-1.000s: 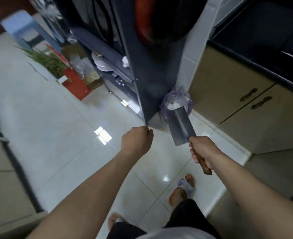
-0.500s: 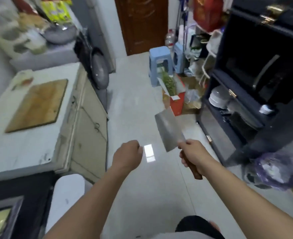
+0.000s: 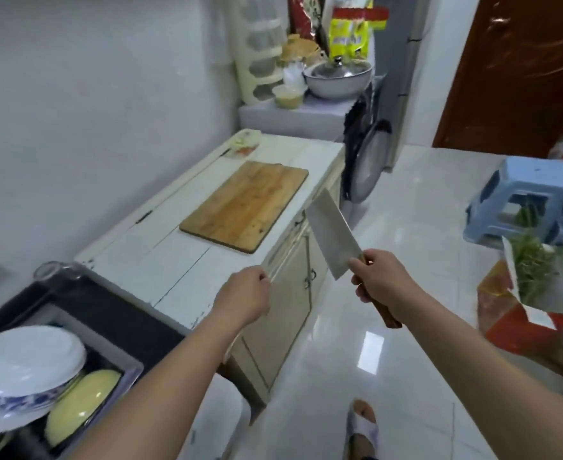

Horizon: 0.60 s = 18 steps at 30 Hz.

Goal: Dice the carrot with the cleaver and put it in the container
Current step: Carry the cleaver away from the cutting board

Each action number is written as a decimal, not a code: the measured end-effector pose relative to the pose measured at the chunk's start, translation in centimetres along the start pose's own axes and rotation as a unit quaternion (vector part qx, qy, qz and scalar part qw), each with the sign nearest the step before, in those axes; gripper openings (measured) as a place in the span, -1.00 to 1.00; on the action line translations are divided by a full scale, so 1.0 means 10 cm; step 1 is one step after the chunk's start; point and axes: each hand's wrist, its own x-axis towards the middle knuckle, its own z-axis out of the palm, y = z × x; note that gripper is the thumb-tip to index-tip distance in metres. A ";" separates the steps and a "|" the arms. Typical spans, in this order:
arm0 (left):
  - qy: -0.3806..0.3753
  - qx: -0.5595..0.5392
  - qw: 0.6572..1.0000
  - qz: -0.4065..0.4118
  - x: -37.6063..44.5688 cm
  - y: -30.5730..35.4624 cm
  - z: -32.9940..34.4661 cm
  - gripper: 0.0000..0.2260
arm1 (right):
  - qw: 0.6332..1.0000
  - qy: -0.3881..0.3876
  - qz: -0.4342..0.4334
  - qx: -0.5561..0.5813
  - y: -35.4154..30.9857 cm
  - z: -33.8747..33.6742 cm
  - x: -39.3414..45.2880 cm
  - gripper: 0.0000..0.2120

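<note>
Currently right hand (image 3: 381,280) grips cleaver (image 3: 334,239) handle, blade raised; left hand (image 3: 245,298) fisted, contents untellable. Carrot maybe in container (image 3: 245,144) behind chopping board (image 3: 247,204). Risk: raised blade swinging toward left arm

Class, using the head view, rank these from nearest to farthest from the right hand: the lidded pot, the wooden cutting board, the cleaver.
1. cleaver: gripped in the right hand.
2. wooden cutting board: on the white counter, ahead and left.
3. lidded pot: on the far ledge, farthest back.
</note>
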 end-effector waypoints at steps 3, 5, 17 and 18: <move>0.033 -0.039 0.996 -0.073 0.44 0.11 -0.16 -0.80 | 0.997 -0.055 -0.036 -0.051 -0.28 0.09 0.71 -0.81; 0.048 -0.059 0.991 -0.110 0.64 0.16 -0.23 -0.80 | 0.989 -0.090 -0.056 -0.102 -0.45 0.13 1.11 -0.81; 0.138 -0.224 0.922 -0.283 1.56 -0.20 -0.44 -0.79 | 0.880 -0.166 -0.266 -0.358 -1.02 0.96 2.72 -0.82; 0.139 -0.219 0.923 -0.284 1.69 -0.21 -0.44 -0.76 | 0.873 -0.170 -0.271 -0.368 -1.01 1.01 2.86 -0.79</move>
